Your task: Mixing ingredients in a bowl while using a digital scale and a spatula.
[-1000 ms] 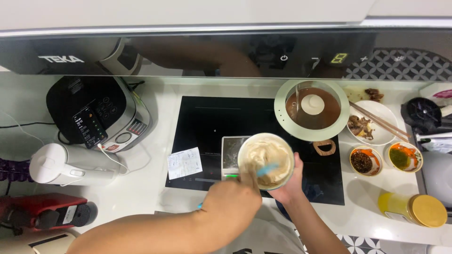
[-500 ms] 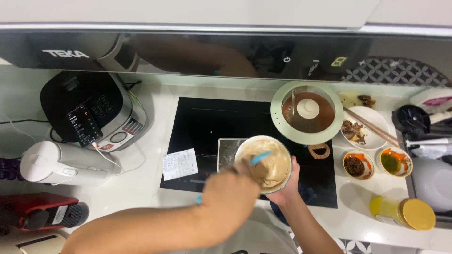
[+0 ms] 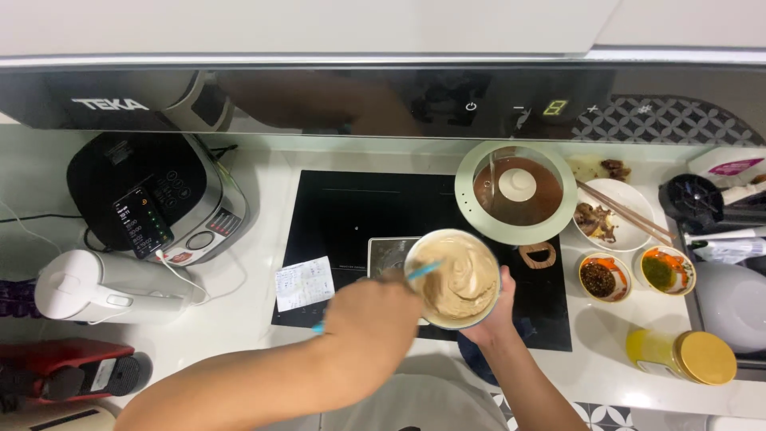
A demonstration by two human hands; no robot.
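Beige batter: in bowl (image 3: 452, 279) over black cooktop (image 3: 351, 215)
Left hand (image 3: 375, 315): grip closed on blue spatula (image 3: 419, 271), tip in batter
Right hand (image 3: 495, 315): cups bowl from below
Behind: lidded pot (image 3: 517, 191)

White bowl (image 3: 452, 279) of beige batter, raised over black cooktop; blue spatula (image 3: 420, 271) tip angled into batter

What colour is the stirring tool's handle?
Light blue, seen in the head view: the thin stirring tool in the left hand.
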